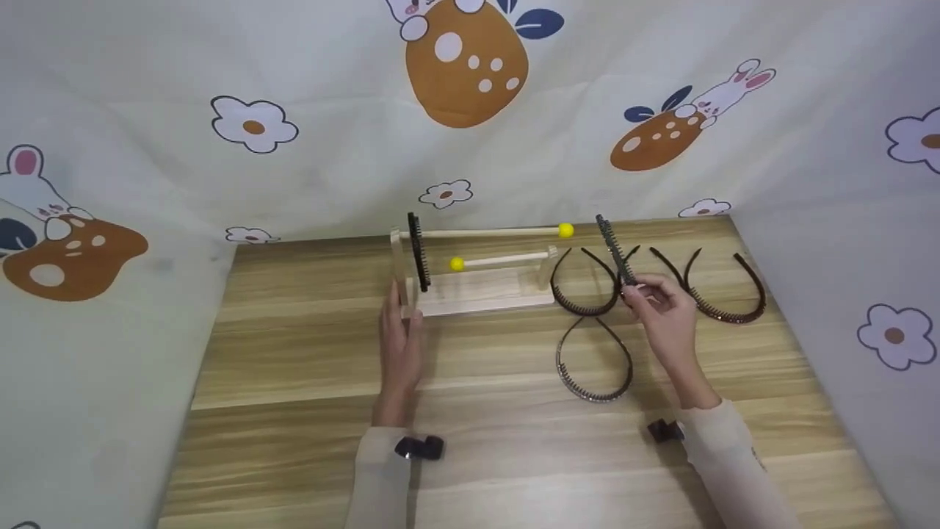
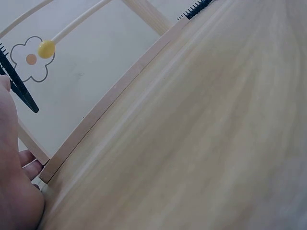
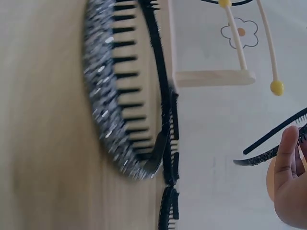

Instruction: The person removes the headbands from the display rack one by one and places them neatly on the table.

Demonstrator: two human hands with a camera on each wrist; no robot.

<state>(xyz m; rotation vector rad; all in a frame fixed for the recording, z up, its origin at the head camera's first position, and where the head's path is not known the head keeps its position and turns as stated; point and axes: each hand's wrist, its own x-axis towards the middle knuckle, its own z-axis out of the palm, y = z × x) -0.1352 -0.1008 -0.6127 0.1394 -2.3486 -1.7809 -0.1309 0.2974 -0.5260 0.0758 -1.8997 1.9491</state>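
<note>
A wooden headband stand (image 1: 485,294) has two horizontal rods with yellow ball ends. One dark toothed headband (image 1: 420,257) hangs on the upper rod, near the left upright. My left hand (image 1: 400,345) holds the stand's left end, with fingers behind the upright and thumb in front; the left wrist view shows fingers (image 2: 33,168) at the base's corner. My right hand (image 1: 668,316) pinches another headband (image 1: 611,242) by its lower part, raised to the right of the upper rod's ball. In the right wrist view this headband (image 3: 263,157) has a glittery outer face.
Several toothed headbands lie right of the stand: one beside it (image 1: 587,311), one nearer the front (image 1: 596,397), one at far right (image 1: 731,319), with another partly behind my right hand. The wood-grain table (image 1: 294,353) meets a printed cloth wall (image 1: 330,169).
</note>
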